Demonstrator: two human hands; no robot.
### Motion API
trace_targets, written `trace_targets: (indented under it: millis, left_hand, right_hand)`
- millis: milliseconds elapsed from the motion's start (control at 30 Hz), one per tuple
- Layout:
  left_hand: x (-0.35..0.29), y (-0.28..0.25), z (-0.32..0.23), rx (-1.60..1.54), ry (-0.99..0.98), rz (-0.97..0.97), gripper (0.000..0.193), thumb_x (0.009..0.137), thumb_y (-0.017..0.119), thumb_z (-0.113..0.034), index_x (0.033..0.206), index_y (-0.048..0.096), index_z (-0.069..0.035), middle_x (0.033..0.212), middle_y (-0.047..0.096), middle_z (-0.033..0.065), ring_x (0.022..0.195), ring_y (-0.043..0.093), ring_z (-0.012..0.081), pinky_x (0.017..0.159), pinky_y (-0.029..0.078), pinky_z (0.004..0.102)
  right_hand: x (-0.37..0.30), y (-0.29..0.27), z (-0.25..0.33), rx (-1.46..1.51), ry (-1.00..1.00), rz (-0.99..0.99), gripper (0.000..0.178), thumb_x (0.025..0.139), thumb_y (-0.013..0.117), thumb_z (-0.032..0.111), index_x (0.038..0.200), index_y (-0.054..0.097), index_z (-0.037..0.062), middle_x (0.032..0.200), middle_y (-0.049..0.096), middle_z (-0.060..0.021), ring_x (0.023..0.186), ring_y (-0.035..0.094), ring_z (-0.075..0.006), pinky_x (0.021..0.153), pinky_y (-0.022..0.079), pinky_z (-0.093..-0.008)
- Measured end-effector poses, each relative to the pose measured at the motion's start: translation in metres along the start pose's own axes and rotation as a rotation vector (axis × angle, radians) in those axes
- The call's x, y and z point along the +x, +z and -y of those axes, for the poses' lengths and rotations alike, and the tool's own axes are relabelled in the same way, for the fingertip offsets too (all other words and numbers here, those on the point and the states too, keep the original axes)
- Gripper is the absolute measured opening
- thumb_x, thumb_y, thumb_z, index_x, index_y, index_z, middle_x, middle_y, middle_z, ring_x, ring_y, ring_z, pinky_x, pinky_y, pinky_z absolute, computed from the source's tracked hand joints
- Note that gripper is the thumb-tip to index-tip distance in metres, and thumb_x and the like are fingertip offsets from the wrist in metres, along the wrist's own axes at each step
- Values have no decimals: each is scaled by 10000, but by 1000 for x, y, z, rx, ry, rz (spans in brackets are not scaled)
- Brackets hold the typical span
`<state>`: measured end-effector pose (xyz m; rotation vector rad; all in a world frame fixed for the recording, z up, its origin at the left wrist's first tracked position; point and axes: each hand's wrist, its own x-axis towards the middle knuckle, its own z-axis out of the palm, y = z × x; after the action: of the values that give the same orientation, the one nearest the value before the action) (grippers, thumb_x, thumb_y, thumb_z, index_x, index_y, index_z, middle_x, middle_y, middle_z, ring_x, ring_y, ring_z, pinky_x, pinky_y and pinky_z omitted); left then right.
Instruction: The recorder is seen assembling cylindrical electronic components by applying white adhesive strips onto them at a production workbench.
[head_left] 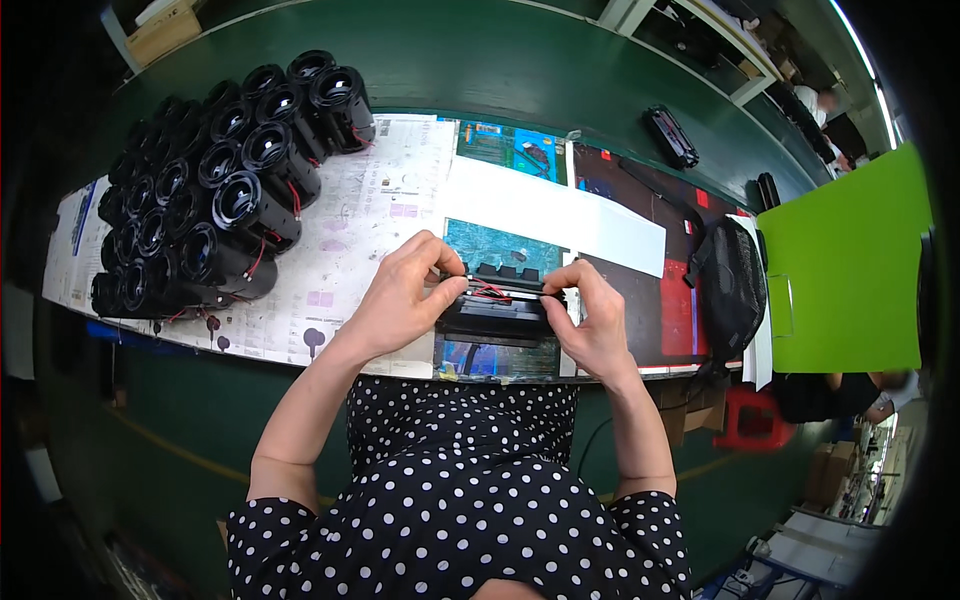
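In front of me a long black plastic housing (pixel 497 318) lies crosswise on the bench, with red and black wires (pixel 487 289) running along its upper side. My left hand (pixel 405 295) pinches at its left end, thumb and fingertips close to the wires. At the opposite end my right hand (pixel 593 318) grips the housing between thumb and curled fingers. Small black blocks stick up along the housing's far edge. What lies right under my fingertips is hidden.
Many black cylindrical housings (pixel 240 200) with red wires stand packed at the left on printed sheets (pixel 390 180). A white sheet (pixel 560 215) lies beyond my hands. To the right are a black mesh bag (pixel 732 285) and a bright green panel (pixel 845 270). Another black unit (pixel 670 137) sits farther back.
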<state>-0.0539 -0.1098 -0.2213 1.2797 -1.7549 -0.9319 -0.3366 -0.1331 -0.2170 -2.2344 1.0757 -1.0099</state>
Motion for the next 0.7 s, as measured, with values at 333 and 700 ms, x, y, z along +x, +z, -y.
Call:
trace_targets:
  millis: [333, 700]
  left_hand:
    - [5, 10, 4, 77, 68, -32, 120, 937, 771, -39, 965, 662, 3, 989, 649, 84, 906, 641, 195, 825, 542, 341]
    - [-25, 5, -17, 36, 87, -188, 103, 923, 766, -59, 917, 665, -41, 1076, 600, 79, 1098, 552, 237, 1023, 448, 383]
  right_hand:
    - [54, 9, -37, 103, 171, 222, 132, 919, 746, -3, 976, 628, -9, 823, 706, -117, 750, 718, -243, 730, 567, -359]
    - [34, -18, 26, 38, 132, 133, 145, 929, 750, 14, 975, 613, 11, 808, 707, -126, 693, 712, -270, 642, 553, -383]
